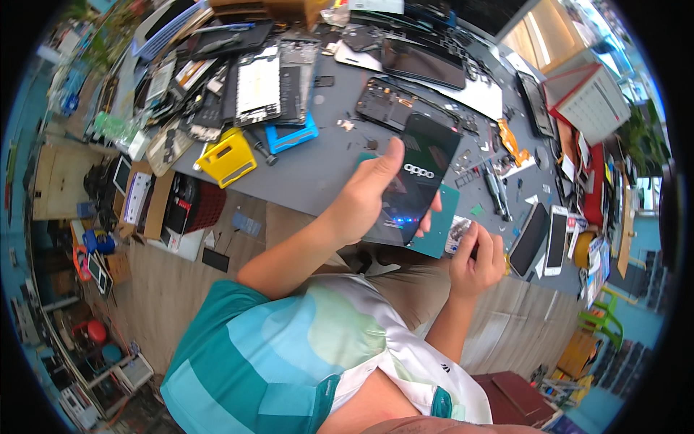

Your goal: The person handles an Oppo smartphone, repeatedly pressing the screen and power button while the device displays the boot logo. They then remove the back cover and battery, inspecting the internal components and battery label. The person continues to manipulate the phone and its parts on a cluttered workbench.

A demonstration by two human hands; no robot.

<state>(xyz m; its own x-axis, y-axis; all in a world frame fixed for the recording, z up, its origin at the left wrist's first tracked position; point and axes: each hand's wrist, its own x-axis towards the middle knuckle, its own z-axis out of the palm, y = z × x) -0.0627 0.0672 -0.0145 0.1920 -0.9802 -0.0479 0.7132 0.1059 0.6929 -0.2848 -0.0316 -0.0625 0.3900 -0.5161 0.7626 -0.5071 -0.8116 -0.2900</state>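
My left hand (pixel 365 195) is wrapped round a black smartphone (pixel 434 145). Its thumb lies along one edge and its fingertips show at the other. The phone is tilted with its screen up, and a white logo glows on the dark display. Under it, a green work mat (pixel 438 239) lies at the desk's near edge. To the right of the mat, my right hand (pixel 478 264) is closed, thumb and fingers pressed together; whatever it may hold is too small to make out. Beyond the held phone lies an opened phone body (pixel 387 105) with its inner parts showing.
Screwdrivers (pixel 497 192) and an orange flex cable (pixel 512 142) lie to the right, near a white-framed phone (pixel 555 242). A yellow holder (pixel 227 158) and a blue frame (pixel 293 134) sit left of centre. Phone parts (pixel 258 85) are heaped at the far left. A desk calendar (pixel 591 103) stands far right.
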